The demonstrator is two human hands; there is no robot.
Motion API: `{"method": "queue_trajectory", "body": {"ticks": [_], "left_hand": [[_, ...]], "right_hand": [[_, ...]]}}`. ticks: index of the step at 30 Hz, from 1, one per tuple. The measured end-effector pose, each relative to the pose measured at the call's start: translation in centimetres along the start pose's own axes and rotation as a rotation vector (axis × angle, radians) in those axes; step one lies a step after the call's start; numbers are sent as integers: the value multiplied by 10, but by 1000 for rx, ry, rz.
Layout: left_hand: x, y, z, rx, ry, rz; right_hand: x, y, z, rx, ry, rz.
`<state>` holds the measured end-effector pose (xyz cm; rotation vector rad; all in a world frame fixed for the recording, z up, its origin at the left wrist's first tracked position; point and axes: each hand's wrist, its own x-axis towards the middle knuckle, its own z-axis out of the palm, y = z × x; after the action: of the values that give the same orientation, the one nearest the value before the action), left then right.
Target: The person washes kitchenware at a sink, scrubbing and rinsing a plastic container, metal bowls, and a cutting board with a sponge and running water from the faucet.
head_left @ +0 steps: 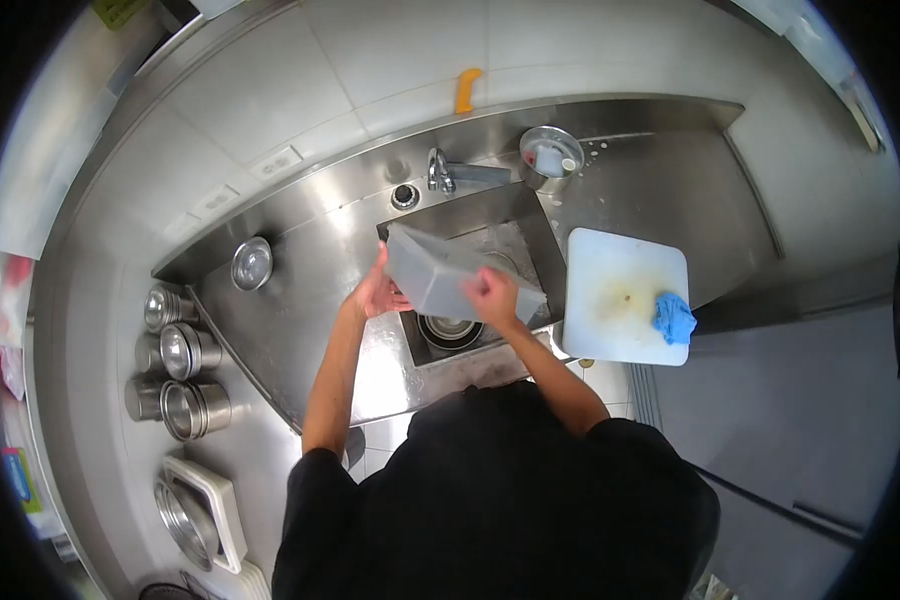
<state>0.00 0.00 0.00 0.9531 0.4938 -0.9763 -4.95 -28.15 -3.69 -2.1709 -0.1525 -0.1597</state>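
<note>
A translucent plastic container [435, 275] is tilted over the steel sink [551, 240]. My left hand [375, 291] supports its left side, with the fingers around the lower edge. My right hand [493, 295] is closed in a fist against its right part, slightly blurred; what it may hold there is hidden. Beneath the container, a round metal bowl or pot [450, 330] shows in the sink. Behind the sink stands the faucet [440, 172].
Right of the sink lies a white cutting board [620, 260] with a crumpled blue cloth [675, 318]. A steel pot [550, 160] stands at the back. One metal bowl [252, 264] is on the left counter, and stacked steel containers [194, 410] are farther left.
</note>
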Motion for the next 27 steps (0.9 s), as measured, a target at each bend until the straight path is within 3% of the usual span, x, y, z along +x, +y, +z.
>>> {"method": "queue_trajectory", "body": {"ticks": [2, 3, 5, 8, 12, 14, 16, 17, 19, 22, 23, 25, 27], "left_hand": [[-39, 13, 23, 200, 160, 140], [5, -41, 64, 194, 202, 111], [2, -28, 44, 345, 424, 206], [-10, -30, 34, 365, 627, 336], [-21, -68, 49, 203, 794, 565], [-22, -86, 53, 170, 867, 615], [-20, -94, 61, 157, 913, 660], [-19, -98, 65, 152, 936, 682], [-21, -103, 72, 136, 948, 739], [-16, -119, 68, -74, 883, 698], [-11, -131, 61, -165, 812, 682], [8, -156, 33, -334, 666, 655], [18, -173, 18, -477, 498, 613]], "right_hand": [[-20, -12, 20, -99, -2, -342], [-59, 17, -45, -127, -126, -341], [-37, -1, -37, 9, -165, -484], [20, 14, -20, 368, -191, -420], [151, 39, 31, 305, 213, -20], [194, 58, 75, 123, 147, 30], [214, 105, 142, 100, -303, -70], [212, 90, 125, 117, -461, -20], [202, 41, 70, 154, -780, 73], [194, 67, 75, 789, -794, 365], [195, 78, 68, 749, -777, 315], [201, 95, 33, 672, -735, 205], [224, 112, -6, 321, -284, 4]]}}
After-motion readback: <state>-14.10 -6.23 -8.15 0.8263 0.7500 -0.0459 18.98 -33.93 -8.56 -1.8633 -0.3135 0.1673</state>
